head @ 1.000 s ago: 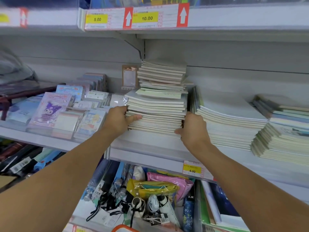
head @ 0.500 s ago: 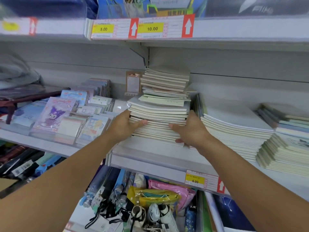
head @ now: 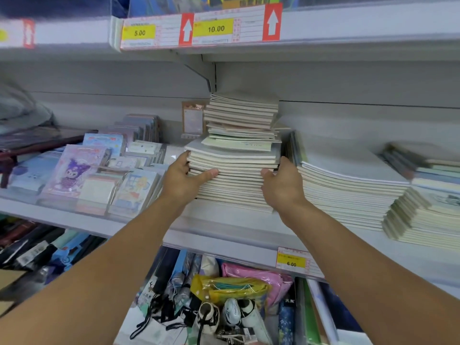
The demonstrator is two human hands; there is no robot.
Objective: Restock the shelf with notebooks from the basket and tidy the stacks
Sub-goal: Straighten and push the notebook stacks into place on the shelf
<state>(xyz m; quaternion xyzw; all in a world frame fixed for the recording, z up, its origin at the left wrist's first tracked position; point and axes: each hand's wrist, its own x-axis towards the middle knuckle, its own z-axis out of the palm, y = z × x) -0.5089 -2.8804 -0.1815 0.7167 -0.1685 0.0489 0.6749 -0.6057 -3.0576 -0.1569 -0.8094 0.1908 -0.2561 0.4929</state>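
— What's nearest you, down low?

— A bin of umbrellas [head: 214,317] under the shelf [head: 224,242], with a yellow pouch [head: 229,286] and a pink one [head: 258,273] lying on top. On the shelf's front lip there's a yellow price tag [head: 291,262] reading 6.00.

— And the hands?

— Both are up on the tall notebook stack [head: 236,170] in the middle of that shelf. The left hand [head: 181,180] is on its left edge, thumb laid across the front of the page edges, the other fingers round the side where I can't see them. The right hand [head: 283,184] is at the right edge, thumb on the front, fingers curled round the far side. So they clasp the stack's middle from both sides.

— Is the stack tidy?

— Not quite. The upper notebooks sit narrower and skewed on the wider ones below.

— What's beside it?

— To the right, a lower, wider notebook pile [head: 348,185], just next to the right hand. To the left, packaged character notepads [head: 72,170] in rows. Further up, the top shelf's price label [head: 216,28] reads 10.00.
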